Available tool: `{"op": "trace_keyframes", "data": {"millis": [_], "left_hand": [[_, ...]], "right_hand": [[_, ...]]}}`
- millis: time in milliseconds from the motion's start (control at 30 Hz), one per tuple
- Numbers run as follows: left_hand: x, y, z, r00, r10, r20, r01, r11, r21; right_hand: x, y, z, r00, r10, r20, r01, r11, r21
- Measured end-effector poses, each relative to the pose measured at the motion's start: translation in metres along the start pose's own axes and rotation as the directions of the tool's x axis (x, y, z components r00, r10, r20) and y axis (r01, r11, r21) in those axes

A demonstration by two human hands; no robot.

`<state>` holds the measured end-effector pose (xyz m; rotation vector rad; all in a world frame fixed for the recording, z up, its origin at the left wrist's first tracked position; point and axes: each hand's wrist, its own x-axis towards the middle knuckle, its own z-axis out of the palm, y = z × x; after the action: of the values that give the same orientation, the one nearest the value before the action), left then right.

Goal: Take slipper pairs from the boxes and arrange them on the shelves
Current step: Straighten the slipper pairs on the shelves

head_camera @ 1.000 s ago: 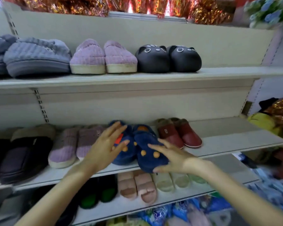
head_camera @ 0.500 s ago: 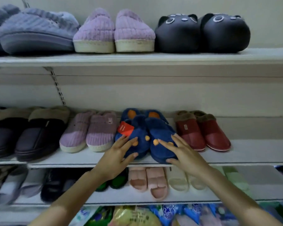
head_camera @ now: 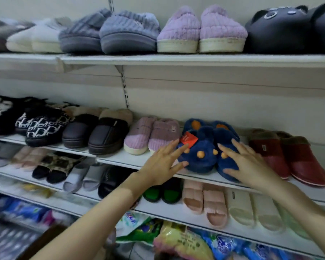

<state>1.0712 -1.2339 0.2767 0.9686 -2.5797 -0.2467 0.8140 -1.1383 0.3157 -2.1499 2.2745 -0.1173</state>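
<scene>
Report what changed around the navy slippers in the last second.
The fuzzy navy slipper pair with orange dots was pushed back on the middle shelf; its toes hardly overhang the edge now. The left hand slid from its top to its left side, the right hand to its right side. Both hands stay open, gripping nothing; the lilac pair and dark red pair stayed put.

On the middle shelf a slipper pair stands between a left pair and a right pair. The left hand touches its left side; the right hand lies on its right slipper. More pairs line the top shelf above and the low shelf below. Bags lie lowest.
</scene>
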Motion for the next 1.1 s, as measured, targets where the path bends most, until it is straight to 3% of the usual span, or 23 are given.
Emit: {"op": "trace_keyframes", "data": {"millis": [167, 367, 533, 633, 733, 833, 1100], "left_hand": [[-0.043, -0.059, -0.048, 0.983, -0.183, -0.021, 0.184, 0.972, 0.144], [-0.109, -0.148, -0.103, 0.935, -0.353, -0.022, 0.351, 0.919, 0.179], [-0.142, -0.235, -0.130, 0.907, -0.421, 0.004, 0.413, 0.891, 0.186], [-0.146, -0.287, -0.136, 0.939, -0.340, 0.052, 0.320, 0.920, 0.227], [-0.144, -0.330, -0.135, 0.990, -0.113, 0.081, 0.088, 0.961, 0.264], [-0.142, -0.344, -0.140, 0.994, -0.016, 0.109, -0.006, 0.979, 0.202], [-0.144, -0.342, -0.152, 0.977, 0.142, 0.157, -0.166, 0.973, 0.158]], "right_hand": [[0.025, -0.063, -0.009, 0.992, -0.123, 0.007, 0.121, 0.980, 0.155], [0.056, -0.159, 0.012, 0.972, -0.228, 0.059, 0.202, 0.936, 0.290], [0.093, -0.266, 0.035, 0.967, -0.208, -0.145, 0.252, 0.846, 0.470], [0.124, -0.327, 0.045, 0.979, -0.133, -0.155, 0.194, 0.849, 0.492], [0.156, -0.365, 0.059, 0.996, -0.057, -0.069, 0.079, 0.919, 0.386], [0.174, -0.376, 0.064, 0.999, 0.024, -0.042, -0.011, 0.960, 0.280], [0.183, -0.380, 0.053, 0.988, 0.100, 0.118, -0.128, 0.958, 0.257]]}}
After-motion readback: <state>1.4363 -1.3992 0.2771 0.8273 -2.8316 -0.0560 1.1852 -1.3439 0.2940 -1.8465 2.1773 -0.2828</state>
